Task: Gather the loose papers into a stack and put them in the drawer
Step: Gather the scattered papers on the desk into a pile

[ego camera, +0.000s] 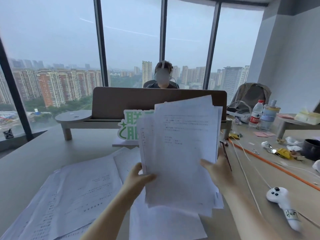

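Observation:
I hold an uneven bundle of printed white papers (181, 149) upright above the desk, its sheets fanned and misaligned. My left hand (138, 179) grips the bundle's lower left edge, thumb in front. My right hand (216, 170) holds the right edge, thumb on the front sheet. More loose printed sheets (72, 196) lie spread flat on the desk at the left and under the bundle (164, 224). No drawer is in view.
A white controller (284, 203) lies at the right beside cables and an orange strip (277, 167). Wrappers, a dark pot (311, 149) and bottles (256, 113) clutter the far right. A green sign (128, 125), a brown divider (121, 101) and a seated person stand ahead.

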A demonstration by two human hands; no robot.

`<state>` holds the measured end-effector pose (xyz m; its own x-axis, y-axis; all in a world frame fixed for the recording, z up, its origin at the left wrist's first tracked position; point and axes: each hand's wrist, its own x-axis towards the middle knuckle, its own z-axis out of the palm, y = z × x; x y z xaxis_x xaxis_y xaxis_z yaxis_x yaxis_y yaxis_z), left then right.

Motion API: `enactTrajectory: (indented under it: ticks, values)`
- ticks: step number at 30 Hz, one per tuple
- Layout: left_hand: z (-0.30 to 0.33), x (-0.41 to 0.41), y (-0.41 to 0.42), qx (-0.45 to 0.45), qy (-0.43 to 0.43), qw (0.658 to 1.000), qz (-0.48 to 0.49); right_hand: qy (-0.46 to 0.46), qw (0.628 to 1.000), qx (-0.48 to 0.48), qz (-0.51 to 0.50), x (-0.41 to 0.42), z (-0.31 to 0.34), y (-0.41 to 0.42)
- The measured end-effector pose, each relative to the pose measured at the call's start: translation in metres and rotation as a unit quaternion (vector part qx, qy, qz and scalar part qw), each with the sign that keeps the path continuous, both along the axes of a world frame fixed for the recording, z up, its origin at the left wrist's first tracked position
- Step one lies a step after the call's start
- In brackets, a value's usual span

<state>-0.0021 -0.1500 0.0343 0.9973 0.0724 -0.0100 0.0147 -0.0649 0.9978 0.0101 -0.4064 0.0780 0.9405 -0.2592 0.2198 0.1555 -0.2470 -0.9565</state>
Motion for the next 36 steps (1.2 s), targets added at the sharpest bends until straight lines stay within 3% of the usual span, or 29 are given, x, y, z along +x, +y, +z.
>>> enactTrajectory:
  ticks: [5, 9, 13, 17, 19, 21, 23, 27, 30, 33, 36]
  values:
    - [0.04, 0.015, -0.006, -0.113, -0.108, 0.987, 0.027, -0.073, 0.993, 0.079, 0.057, -0.015, 0.026, 0.004]
    - [0.035, 0.016, -0.007, -0.122, -0.115, 0.986, 0.01, -0.009, 0.989, 0.115, 0.097, -0.017, 0.006, 0.01]
    - [0.002, 0.008, -0.007, -0.036, -0.059, 0.998, -0.008, 0.074, 0.995, 0.058, 0.045, -0.017, -0.033, 0.019]
    - [-0.014, 0.003, 0.006, 0.106, -0.021, 0.993, 0.038, 0.057, 0.998, -0.004, -0.021, -0.01, -0.037, 0.022]
    - [-0.018, -0.004, 0.025, 0.259, 0.022, 0.965, 0.035, 0.058, 0.997, -0.036, -0.027, -0.003, -0.03, 0.023]
    - [-0.024, -0.015, 0.05, 0.425, 0.088, 0.901, 0.0, 0.086, 0.992, -0.084, -0.037, 0.006, -0.027, 0.023]
    - [-0.028, -0.029, 0.073, 0.513, 0.146, 0.845, -0.036, 0.139, 0.984, -0.111, -0.02, 0.011, -0.032, 0.027]
    - [-0.037, -0.048, 0.11, 0.565, 0.182, 0.803, -0.062, 0.19, 0.977, -0.098, 0.018, 0.008, -0.048, 0.042]
    - [-0.039, -0.053, 0.12, 0.616, 0.115, 0.778, -0.04, 0.203, 0.975, -0.088, 0.034, 0.002, -0.054, 0.057]
    - [-0.037, -0.055, 0.116, 0.685, 0.024, 0.727, -0.038, 0.222, 0.971, -0.083, 0.037, 0.002, -0.06, 0.066]
    - [-0.041, -0.055, 0.115, 0.695, -0.011, 0.719, -0.021, 0.229, 0.97, -0.075, 0.027, 0.001, -0.06, 0.066]
